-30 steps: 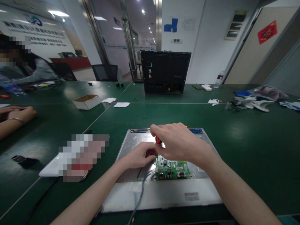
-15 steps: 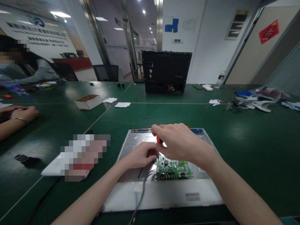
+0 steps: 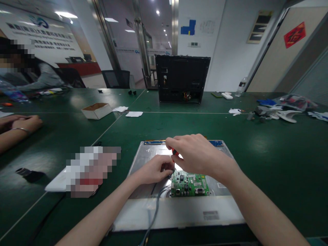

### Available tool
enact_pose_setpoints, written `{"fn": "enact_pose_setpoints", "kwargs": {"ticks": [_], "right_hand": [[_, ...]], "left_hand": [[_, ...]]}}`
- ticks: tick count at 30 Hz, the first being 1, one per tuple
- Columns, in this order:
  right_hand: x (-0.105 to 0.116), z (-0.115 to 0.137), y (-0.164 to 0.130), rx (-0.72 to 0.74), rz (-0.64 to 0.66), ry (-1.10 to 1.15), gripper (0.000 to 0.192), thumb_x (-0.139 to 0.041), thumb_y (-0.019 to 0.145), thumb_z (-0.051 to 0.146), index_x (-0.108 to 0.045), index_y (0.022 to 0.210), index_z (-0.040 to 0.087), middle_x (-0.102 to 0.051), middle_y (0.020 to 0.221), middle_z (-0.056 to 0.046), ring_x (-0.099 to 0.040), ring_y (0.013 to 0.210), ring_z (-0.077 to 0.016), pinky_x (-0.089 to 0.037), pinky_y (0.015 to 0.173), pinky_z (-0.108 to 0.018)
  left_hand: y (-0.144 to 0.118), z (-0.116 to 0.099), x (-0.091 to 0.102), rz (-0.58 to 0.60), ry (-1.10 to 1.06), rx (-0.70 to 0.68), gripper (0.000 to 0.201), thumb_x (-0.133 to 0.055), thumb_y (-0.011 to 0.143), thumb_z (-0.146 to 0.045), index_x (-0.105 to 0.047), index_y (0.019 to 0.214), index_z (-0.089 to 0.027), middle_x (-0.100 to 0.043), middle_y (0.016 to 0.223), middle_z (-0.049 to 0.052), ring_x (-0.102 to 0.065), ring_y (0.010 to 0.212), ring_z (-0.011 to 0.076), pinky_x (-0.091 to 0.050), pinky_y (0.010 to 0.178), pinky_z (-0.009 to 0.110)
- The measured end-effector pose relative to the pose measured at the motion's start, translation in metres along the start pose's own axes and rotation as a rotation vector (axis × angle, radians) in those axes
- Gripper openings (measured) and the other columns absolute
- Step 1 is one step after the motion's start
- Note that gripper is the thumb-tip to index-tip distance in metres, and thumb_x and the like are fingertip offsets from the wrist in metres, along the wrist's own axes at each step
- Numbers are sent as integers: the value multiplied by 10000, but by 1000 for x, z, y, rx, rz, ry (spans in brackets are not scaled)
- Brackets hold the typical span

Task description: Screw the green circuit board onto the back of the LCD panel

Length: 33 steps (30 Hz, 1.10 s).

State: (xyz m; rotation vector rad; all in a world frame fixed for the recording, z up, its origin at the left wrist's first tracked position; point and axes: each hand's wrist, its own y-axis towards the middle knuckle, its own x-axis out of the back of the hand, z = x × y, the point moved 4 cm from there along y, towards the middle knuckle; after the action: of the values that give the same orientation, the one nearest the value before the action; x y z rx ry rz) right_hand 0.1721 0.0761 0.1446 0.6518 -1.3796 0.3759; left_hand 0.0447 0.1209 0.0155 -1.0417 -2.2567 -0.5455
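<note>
A silver metal display panel (image 3: pixel 179 212) lies flat on the green table in front of me, with a green circuit board (image 3: pixel 189 185) mounted on it. My right hand (image 3: pixel 197 153) is closed over the red handle of a screwdriver (image 3: pixel 175 152), held upright above the board's left corner. My left hand (image 3: pixel 153 169) pinches near the screwdriver's tip at that corner; the tip itself is hidden. A grey cable (image 3: pixel 153 212) runs from the board toward me.
A black monitor housing (image 3: pixel 181 79) stands upright at the back. A small cardboard box (image 3: pixel 96 111) and paper scraps lie to the left, with a blurred flat item (image 3: pixel 87 171) nearer. Plastic parts and bags (image 3: pixel 279 109) sit at the right. Another person's hands (image 3: pixel 23 123) rest at the far left.
My right hand has sunk slightly and turned a little on the screwdriver handle. My left hand stays at the board's corner. The view has shifted slightly.
</note>
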Motion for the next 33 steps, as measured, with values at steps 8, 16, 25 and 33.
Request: {"fn": "enact_pose_setpoints", "kwargs": {"ticks": [8, 16, 25, 33], "right_hand": [[0, -1, 0, 8, -21, 12, 96, -539, 878, 252, -566, 946, 190, -673, 837, -8, -548, 629, -129, -193, 477, -262], [-1, -4, 3, -58, 9, -24, 131, -544, 896, 316, -606, 871, 203, -631, 691, 1, -502, 564, -113, -192, 484, -263], [-1, -2, 2, -23, 4, 3, 142, -560, 867, 313, -555, 950, 198, -673, 780, -10, -551, 610, -132, -201, 479, -256], [-4, -3, 4, -30, -7, -1, 108, -532, 847, 235, -548, 943, 188, -676, 804, -11, -541, 608, -128, -185, 474, -264]], "left_hand": [[1, 2, 1, 6, -7, 28, 38, -577, 790, -129, -598, 792, -161, -640, 729, -3, -582, 648, 145, -452, 607, 238], [1, -2, 1, -15, -28, 53, 47, -579, 777, -122, -597, 794, -163, -644, 738, -2, -582, 636, 141, -464, 602, 241], [1, -2, 2, -27, -25, 1, 46, -589, 767, -111, -601, 757, -155, -624, 696, -7, -556, 612, 129, -424, 564, 214], [1, 1, 1, -10, -11, 14, 34, -596, 778, -123, -608, 784, -154, -624, 713, -5, -561, 626, 132, -430, 573, 214]]}}
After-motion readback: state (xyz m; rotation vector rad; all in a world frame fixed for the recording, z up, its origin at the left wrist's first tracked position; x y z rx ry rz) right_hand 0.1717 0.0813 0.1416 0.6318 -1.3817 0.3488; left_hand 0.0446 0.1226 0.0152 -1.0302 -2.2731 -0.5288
